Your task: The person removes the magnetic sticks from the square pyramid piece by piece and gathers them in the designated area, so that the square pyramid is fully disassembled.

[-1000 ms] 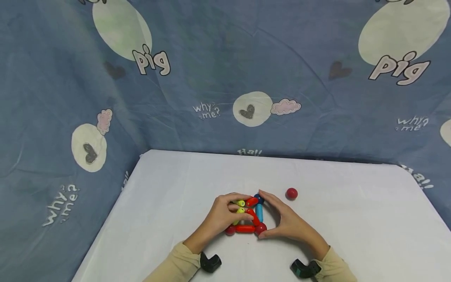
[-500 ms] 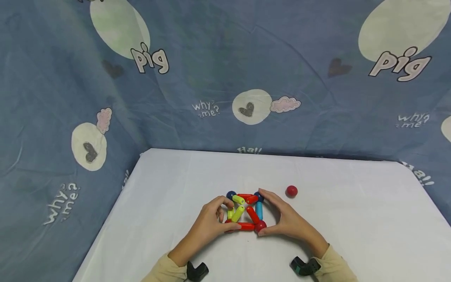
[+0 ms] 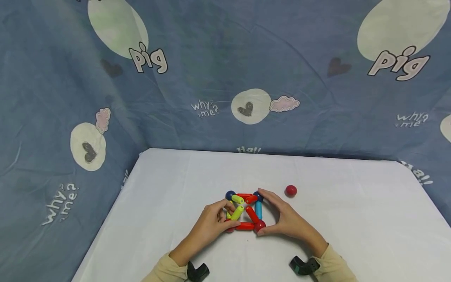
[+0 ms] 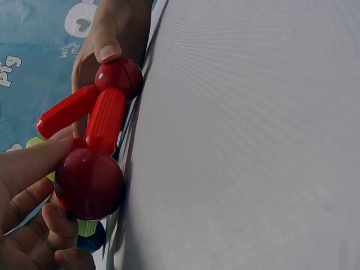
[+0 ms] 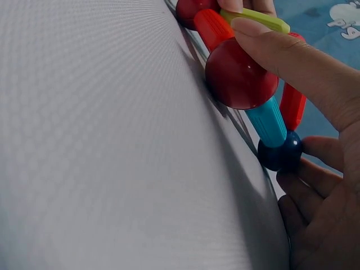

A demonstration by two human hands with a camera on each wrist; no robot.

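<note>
Our left hand [image 3: 212, 221] pinches the rod-and-ball frame [image 3: 251, 214] at its near-left corner; our right hand [image 3: 289, 220] spans its right side, between the bench's [image 3: 176, 176] left and right edges. It looks light, stiff, liable to part at joints; we favour gripping glossy corner balls [image 3: 259, 226]. Room lies toward the left edge; a loose red ball [image 3: 291, 191] sits toward the far.

head view high — wrist views share red balls [image 4: 90, 183]

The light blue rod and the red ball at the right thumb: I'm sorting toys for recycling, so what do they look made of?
Light blue rod: probably moulded plastic, satin, judging by its ridged sides.
Red ball: glossy, likely plastic given its seam line, though metal is possible.
</note>
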